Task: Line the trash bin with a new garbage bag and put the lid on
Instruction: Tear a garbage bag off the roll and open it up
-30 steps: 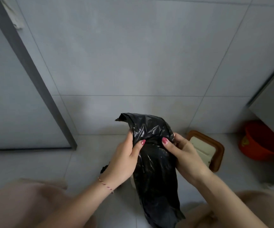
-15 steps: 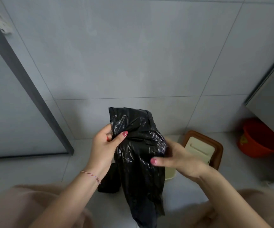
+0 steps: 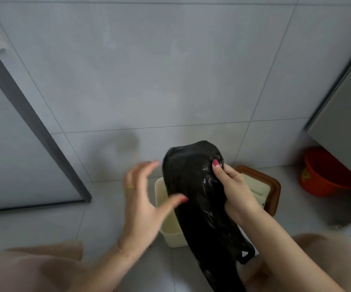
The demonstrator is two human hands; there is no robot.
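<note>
A black garbage bag (image 3: 193, 186) hangs crumpled in front of me, over the cream trash bin (image 3: 166, 224) on the floor. My right hand (image 3: 233, 186) grips the bag near its top from the right side. My left hand (image 3: 145, 199) is just left of the bag with fingers spread, its thumb tip touching the plastic; it holds nothing. The bin's lid (image 3: 261, 186), cream with a brown rim, lies on the floor to the right of the bin, partly hidden behind my right hand.
An orange bucket (image 3: 326, 173) stands at the right by a grey cabinet (image 3: 343, 114). A dark door frame (image 3: 29, 121) runs down at the left. Grey tiled wall behind, pale floor tiles below. My knees show at the bottom corners.
My left hand has let go of the bag and opened. The right hand has shifted up the bag and carried it rightwards. The bin now shows below the bag.
</note>
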